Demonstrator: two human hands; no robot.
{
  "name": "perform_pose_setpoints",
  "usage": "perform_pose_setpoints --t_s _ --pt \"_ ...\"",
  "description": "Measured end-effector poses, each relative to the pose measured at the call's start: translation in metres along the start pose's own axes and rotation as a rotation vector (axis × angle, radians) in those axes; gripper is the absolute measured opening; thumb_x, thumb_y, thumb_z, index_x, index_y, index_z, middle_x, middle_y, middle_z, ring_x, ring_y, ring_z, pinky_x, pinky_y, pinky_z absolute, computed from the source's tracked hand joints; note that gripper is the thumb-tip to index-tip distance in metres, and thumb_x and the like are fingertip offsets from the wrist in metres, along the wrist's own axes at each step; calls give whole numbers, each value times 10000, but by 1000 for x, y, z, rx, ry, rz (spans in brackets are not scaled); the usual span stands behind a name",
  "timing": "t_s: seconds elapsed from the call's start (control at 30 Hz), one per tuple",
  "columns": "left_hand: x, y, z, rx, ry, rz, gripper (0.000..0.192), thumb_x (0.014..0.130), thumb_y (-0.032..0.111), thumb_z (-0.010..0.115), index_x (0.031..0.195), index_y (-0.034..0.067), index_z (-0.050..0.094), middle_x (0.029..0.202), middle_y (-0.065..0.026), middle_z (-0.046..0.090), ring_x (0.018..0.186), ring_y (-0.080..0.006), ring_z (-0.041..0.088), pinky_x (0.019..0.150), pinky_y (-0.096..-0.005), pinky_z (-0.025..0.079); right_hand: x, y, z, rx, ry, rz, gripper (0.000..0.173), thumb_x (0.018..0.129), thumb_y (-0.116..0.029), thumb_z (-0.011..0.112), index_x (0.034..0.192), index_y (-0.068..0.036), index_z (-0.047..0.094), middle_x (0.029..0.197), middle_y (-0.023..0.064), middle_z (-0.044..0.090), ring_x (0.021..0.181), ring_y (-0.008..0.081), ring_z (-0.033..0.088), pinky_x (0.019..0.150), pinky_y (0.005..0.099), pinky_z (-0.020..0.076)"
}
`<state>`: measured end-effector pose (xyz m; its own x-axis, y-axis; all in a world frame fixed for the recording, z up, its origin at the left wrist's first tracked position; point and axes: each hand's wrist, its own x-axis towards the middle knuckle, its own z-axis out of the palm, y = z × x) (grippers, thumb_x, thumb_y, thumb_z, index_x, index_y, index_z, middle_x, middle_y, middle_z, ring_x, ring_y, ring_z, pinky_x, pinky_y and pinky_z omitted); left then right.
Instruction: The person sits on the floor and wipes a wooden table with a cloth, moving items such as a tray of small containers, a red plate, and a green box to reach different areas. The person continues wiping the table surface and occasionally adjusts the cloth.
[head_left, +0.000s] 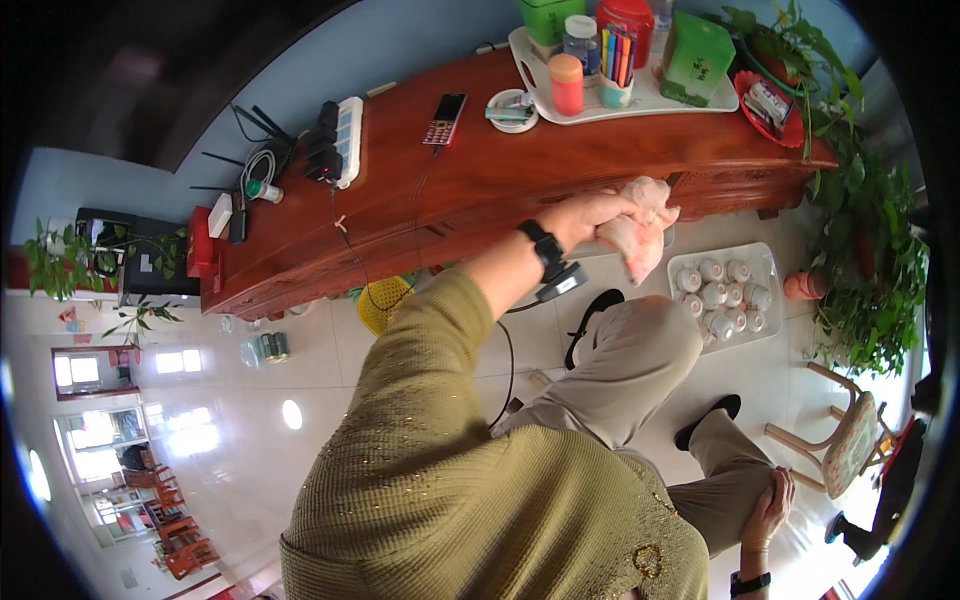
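My left hand (592, 214) grips a crumpled pink and white cloth (637, 232), which hangs down in front of the carved front of a long reddish wooden cabinet (375, 202). Part of a pale container rim (670, 238) shows behind the cloth, its remainder hidden. On my right knee rests my right hand (771, 502), empty, with its fingers spread over the trouser fabric. To the right of the cloth, a white tray (772, 319) on the tiled floor bears several small whitish cups (716, 292), seemingly bottom up.
On the cabinet stand a white serving tray (645, 109) with bottles, markers and boxes, a keypad phone (446, 118) and a power strip (349, 142). A yellow basket (382, 304) sits below. Leafy plants (870, 247) and a cushioned chair (847, 446) are on the right.
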<state>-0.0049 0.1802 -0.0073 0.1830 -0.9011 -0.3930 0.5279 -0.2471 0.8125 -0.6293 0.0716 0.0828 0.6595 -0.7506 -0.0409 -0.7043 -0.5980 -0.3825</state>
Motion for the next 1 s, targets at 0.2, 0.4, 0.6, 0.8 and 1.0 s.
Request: perform_pose_setpoints --t_s 0.2,0.4,0.6,0.8,1.0 --pt "-155 61 -10 -154 25 150 438 888 142 666 1297 -5 616 1200 -106 691 1074 -194 682 956 -345 548 5 9 6 -22 3 -28 332 1004 -160 462 1221 34 621 1308 225 619 1258 407 546 1106 485 402" --pt "-277 75 -38 -202 362 348 488 906 113 661 1364 -21 557 1254 -136 674 1115 -214 677 987 -367 555 11 19 10 -49 6 -37 350 1017 -191 472 1238 34 623 1301 211 626 1239 400 554 1095 482 403" --pt "-341 93 -88 -113 754 546 503 831 118 702 1300 -30 595 1152 -124 682 1028 -214 692 848 -359 594 16 20 10 -65 5 -50 372 1017 -214 474 1252 32 625 1295 197 631 1226 390 560 1084 474 408" --pt "-316 80 -167 210 1123 775 428 798 59 672 1214 -26 610 1002 -131 711 847 -232 722 700 -379 592 15 18 9 -82 -8 -29 386 1014 -226 474 1260 31 624 1301 200 629 1235 388 558 1086 474 409" --pt "-279 16 -237 779 1359 453 552 796 156 672 1331 71 567 1192 -223 707 1149 -403 665 989 -453 524 15 27 13 -117 16 -13 412 1039 -268 450 1267 34 614 1295 184 630 1243 374 552 1103 458 386"
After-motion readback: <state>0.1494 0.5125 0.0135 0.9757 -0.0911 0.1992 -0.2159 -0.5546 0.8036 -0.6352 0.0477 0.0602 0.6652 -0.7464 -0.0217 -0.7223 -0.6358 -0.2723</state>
